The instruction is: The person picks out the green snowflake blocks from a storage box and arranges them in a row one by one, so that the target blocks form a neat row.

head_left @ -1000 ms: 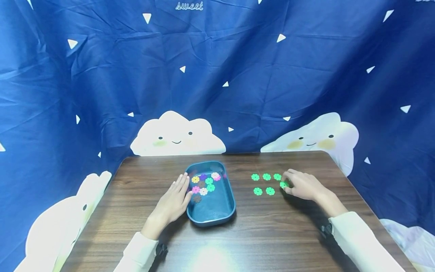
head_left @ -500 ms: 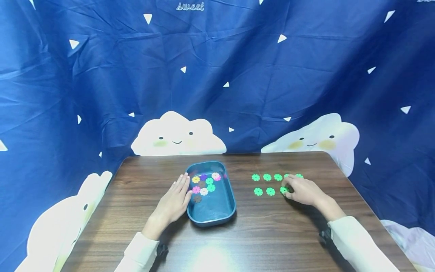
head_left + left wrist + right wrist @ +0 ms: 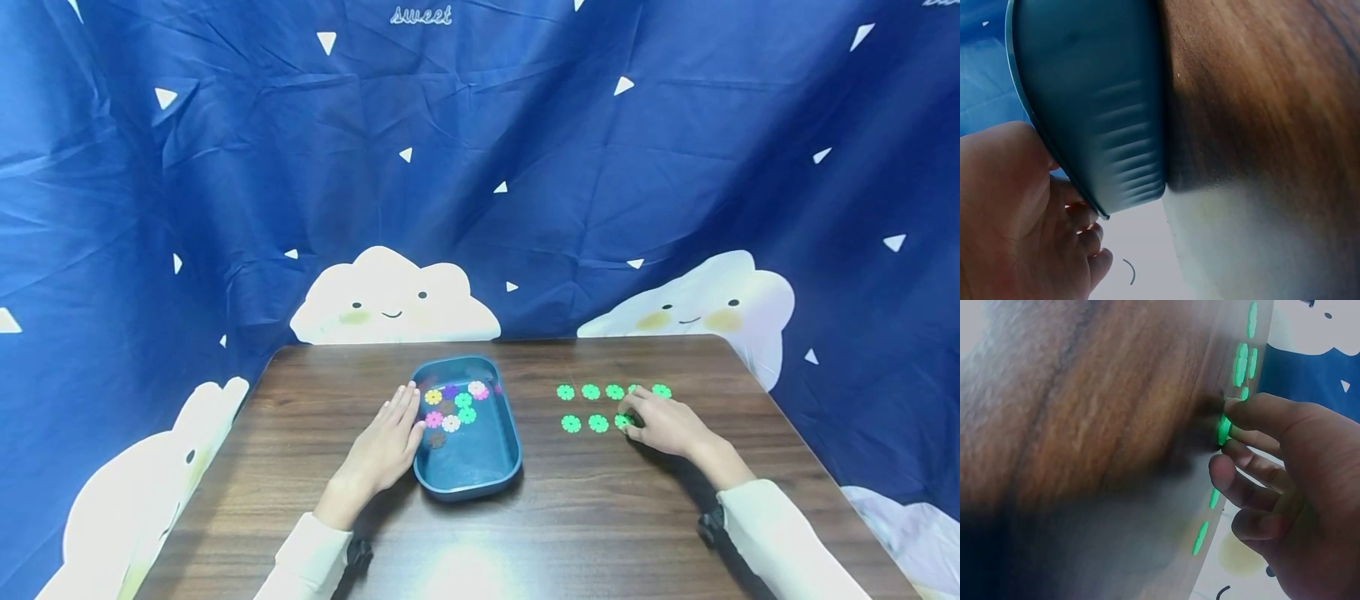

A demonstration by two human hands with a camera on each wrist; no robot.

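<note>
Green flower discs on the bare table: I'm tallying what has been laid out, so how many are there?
8 visible. Back row, five, one partly hidden behind the right hand at, and. Front row, three, and one under the fingertips. The hand may hide more.

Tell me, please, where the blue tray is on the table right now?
In the head view the blue tray sits left of centre on the table, with the left hand resting against its left side.

Green flower disc [image 3: 625, 421] under my right fingertips.
It lay flat on the wooden table, third in the near row of green discs, just right of its neighbour, its right edge hidden by my fingers.
</note>
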